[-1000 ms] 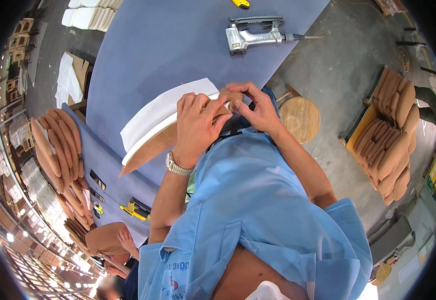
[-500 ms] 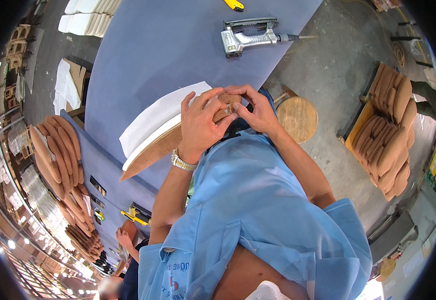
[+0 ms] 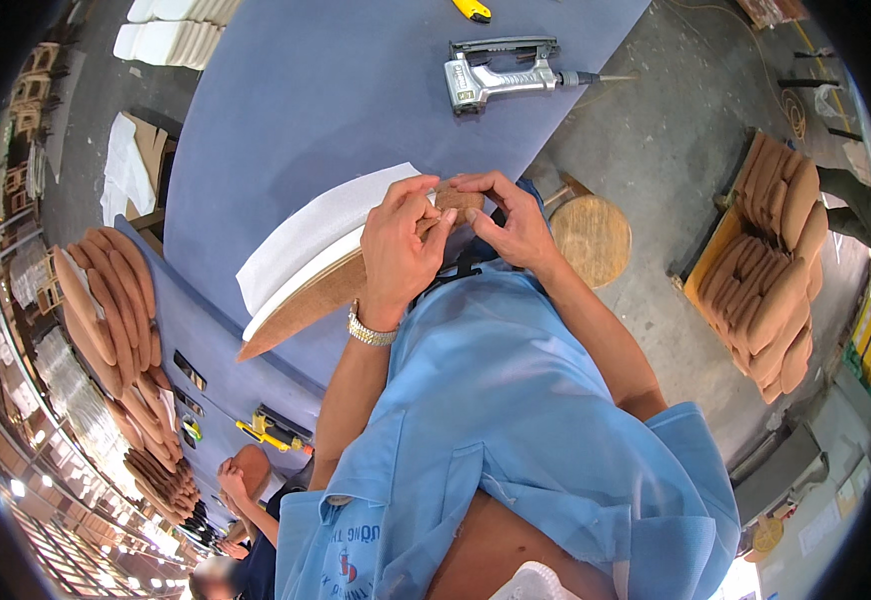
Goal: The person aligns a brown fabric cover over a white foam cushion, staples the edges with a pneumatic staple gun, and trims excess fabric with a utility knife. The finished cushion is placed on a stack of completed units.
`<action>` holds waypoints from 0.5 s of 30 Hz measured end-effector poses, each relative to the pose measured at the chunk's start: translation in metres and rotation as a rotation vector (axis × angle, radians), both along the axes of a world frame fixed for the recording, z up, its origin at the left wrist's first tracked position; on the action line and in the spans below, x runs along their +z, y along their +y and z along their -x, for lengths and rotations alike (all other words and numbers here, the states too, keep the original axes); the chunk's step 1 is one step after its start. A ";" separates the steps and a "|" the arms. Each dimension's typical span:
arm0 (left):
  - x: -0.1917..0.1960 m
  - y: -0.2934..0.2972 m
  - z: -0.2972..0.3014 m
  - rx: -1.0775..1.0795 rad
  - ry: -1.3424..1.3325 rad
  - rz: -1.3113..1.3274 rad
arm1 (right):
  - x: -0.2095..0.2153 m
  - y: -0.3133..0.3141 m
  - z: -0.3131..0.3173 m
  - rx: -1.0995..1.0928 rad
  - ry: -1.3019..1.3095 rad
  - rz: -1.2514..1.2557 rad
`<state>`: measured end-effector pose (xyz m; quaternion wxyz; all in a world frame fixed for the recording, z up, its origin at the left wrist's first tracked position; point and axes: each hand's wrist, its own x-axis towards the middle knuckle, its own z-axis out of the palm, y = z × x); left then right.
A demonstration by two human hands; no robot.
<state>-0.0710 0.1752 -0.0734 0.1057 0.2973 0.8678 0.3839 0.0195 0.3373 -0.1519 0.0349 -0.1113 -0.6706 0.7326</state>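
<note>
Left thumb moves up onto the fabric end

Your left thumb has come up beside the right thumb at the right end of the cushioned panel [image 3: 306, 302], where it sat lower half a second or so ago. The fingers of your left hand [image 3: 396, 248], spread over the panel a second ago, are now drawn together. A pale patch that showed between the hands is now hardly visible, with brown fabric in its place. I take this to mean that your work is now concentrated on the fabric at that end.

Your right hand [image 3: 518, 228] has the end of the fabric between thumb and index finger. Your left hand appears to be pinching the fabric just beside it, although its fingers partly hide the contact.

The panel lies along the near edge of the tabletop [image 3: 256, 130], its pointed left end reaching away from your grip and its white layer [image 3: 326, 232] turned toward the far edge. Both grips are at the right end; the rest extends past your left wrist, unheld. Whether the gripped end rests on the tabletop is hidden.

Near the tabletop's right edge, the silver staple gun [image 3: 501, 80] lies apart from both hands.
</note>
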 end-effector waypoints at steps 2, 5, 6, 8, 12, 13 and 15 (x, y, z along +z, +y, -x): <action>-0.001 0.001 0.000 0.009 0.009 0.032 | 0.001 -0.001 -0.001 -0.008 0.002 0.020; -0.005 0.000 -0.002 0.035 -0.036 0.116 | 0.001 -0.004 -0.002 -0.058 0.023 0.016; -0.003 0.002 -0.004 0.051 -0.099 0.142 | -0.001 -0.005 -0.003 -0.082 0.033 0.009; 0.001 0.006 -0.007 0.078 -0.179 0.177 | -0.005 -0.007 -0.006 -0.091 0.025 0.007; -0.001 0.007 -0.011 0.098 -0.178 0.183 | -0.007 -0.013 -0.007 -0.127 0.016 -0.017; -0.002 0.007 -0.011 0.098 -0.159 0.176 | -0.004 -0.013 -0.008 -0.096 -0.013 -0.001; -0.001 0.007 -0.009 0.100 -0.181 0.189 | 0.003 -0.011 -0.009 -0.039 -0.066 0.032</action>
